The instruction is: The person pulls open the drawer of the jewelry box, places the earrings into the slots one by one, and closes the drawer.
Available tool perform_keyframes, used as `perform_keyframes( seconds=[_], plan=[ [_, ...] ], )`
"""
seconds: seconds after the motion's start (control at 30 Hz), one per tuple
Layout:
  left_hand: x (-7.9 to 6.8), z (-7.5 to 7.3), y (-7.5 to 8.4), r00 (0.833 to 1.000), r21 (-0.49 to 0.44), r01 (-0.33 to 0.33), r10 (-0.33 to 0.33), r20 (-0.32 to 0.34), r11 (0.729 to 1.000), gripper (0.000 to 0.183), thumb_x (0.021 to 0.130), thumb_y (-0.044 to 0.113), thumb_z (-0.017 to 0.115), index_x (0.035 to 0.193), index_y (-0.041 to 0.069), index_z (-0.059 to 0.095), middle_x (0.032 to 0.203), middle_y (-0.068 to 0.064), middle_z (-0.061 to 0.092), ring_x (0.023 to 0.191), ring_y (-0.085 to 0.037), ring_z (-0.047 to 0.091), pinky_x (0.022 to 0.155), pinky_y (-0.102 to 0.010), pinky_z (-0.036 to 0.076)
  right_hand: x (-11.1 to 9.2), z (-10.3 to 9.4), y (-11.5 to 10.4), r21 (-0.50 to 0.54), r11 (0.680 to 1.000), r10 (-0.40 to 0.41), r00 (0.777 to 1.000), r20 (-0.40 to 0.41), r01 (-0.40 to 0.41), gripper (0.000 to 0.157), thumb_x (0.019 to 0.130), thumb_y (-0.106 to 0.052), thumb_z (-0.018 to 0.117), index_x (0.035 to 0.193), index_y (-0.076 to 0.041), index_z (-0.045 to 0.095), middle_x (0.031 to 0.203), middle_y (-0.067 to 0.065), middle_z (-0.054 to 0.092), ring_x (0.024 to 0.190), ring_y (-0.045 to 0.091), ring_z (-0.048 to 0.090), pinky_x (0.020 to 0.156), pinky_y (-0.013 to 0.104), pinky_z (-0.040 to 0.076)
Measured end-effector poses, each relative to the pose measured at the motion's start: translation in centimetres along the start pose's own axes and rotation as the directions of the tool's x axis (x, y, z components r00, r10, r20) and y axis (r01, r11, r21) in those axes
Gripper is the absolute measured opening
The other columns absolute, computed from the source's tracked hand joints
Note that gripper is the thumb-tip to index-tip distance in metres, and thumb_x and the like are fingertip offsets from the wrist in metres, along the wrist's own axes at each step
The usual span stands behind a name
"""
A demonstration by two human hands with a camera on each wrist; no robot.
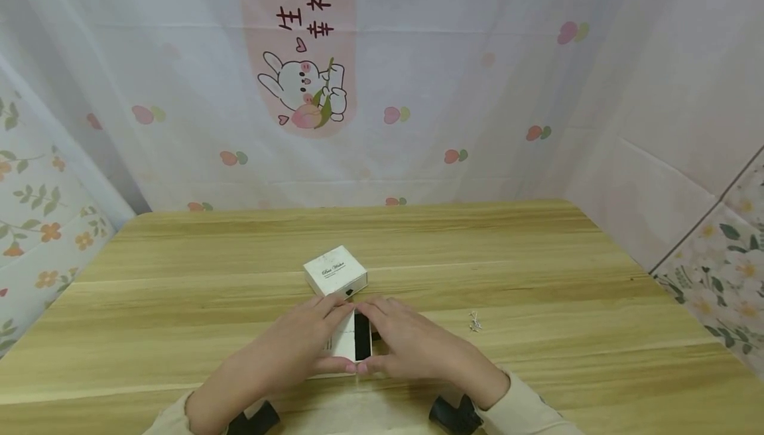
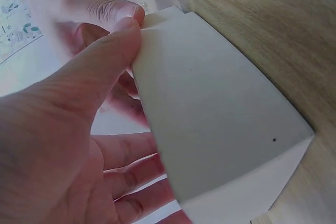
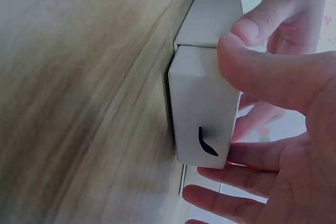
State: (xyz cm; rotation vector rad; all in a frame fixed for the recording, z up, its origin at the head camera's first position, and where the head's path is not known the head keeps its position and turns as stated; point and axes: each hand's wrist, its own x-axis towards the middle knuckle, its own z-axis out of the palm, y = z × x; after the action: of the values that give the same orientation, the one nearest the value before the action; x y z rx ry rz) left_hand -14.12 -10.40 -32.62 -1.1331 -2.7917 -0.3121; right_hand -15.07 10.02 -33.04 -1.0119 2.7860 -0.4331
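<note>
A white drawer box (image 1: 341,342) lies on the table between both hands, its tray slid partly out to the right with a black inside (image 1: 362,337) showing. My left hand (image 1: 295,339) grips the sleeve part, thumb along the near side and fingers at the far side. On the tray end, my right hand (image 1: 408,342) holds with its thumb at the near side and fingers at the far edge. The two thumb tips meet over the near side. In the right wrist view, a black pull tab (image 3: 205,144) sticks out of the tray's end face (image 3: 202,93).
A second white box (image 1: 335,270) with black lettering on top stands just beyond the hands. A small pile of thin whitish pieces (image 1: 474,321) lies to the right on the wooden table (image 1: 537,256). A printed curtain (image 1: 430,77) hangs behind the table.
</note>
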Motion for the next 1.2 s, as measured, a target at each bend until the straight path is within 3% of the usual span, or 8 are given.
perform_keyframes(
  seconds=[0.6, 0.87, 1.2],
  plan=[
    [-0.14, 0.3, -0.07, 0.999, 0.066, -0.028, 0.03, -0.034, 0.997, 0.076, 0.081, 0.063, 0.051, 0.128, 0.003, 0.052, 0.12, -0.004, 0.053, 0.107, -0.016, 0.052, 0.09, -0.034, 0.047, -0.1, -0.2, -0.45, -0.066, 0.998, -0.001, 1.0, -0.002, 0.001, 0.072, 0.085, -0.046, 0.062, 0.14, -0.007, 0.037, 0.14, 0.001, 0.041, 0.125, 0.017, 0.041, 0.107, 0.038, 0.035],
    [-0.12, 0.31, -0.13, 0.999, 0.063, -0.033, 0.035, -0.024, 0.997, 0.073, 0.078, 0.056, 0.061, 0.127, 0.002, 0.052, 0.122, -0.004, 0.052, 0.109, -0.017, 0.05, 0.093, -0.034, 0.046, -0.33, -0.5, -0.58, -0.054, 0.998, 0.029, 0.999, 0.019, -0.028, 0.074, 0.083, -0.045, 0.065, 0.139, -0.005, 0.037, 0.14, 0.002, 0.041, 0.125, 0.018, 0.041, 0.106, 0.038, 0.036],
    [-0.17, 0.29, -0.12, 1.0, 0.057, -0.02, 0.021, -0.013, 0.998, 0.073, 0.079, 0.056, 0.061, 0.126, 0.001, 0.052, 0.122, -0.005, 0.052, 0.11, -0.017, 0.05, 0.093, -0.035, 0.046, -0.42, -0.92, -0.25, -0.036, 0.999, 0.041, 0.998, 0.037, -0.039, 0.074, 0.081, -0.044, 0.067, 0.137, -0.005, 0.038, 0.137, 0.002, 0.044, 0.124, 0.019, 0.041, 0.105, 0.037, 0.037]
  ],
)
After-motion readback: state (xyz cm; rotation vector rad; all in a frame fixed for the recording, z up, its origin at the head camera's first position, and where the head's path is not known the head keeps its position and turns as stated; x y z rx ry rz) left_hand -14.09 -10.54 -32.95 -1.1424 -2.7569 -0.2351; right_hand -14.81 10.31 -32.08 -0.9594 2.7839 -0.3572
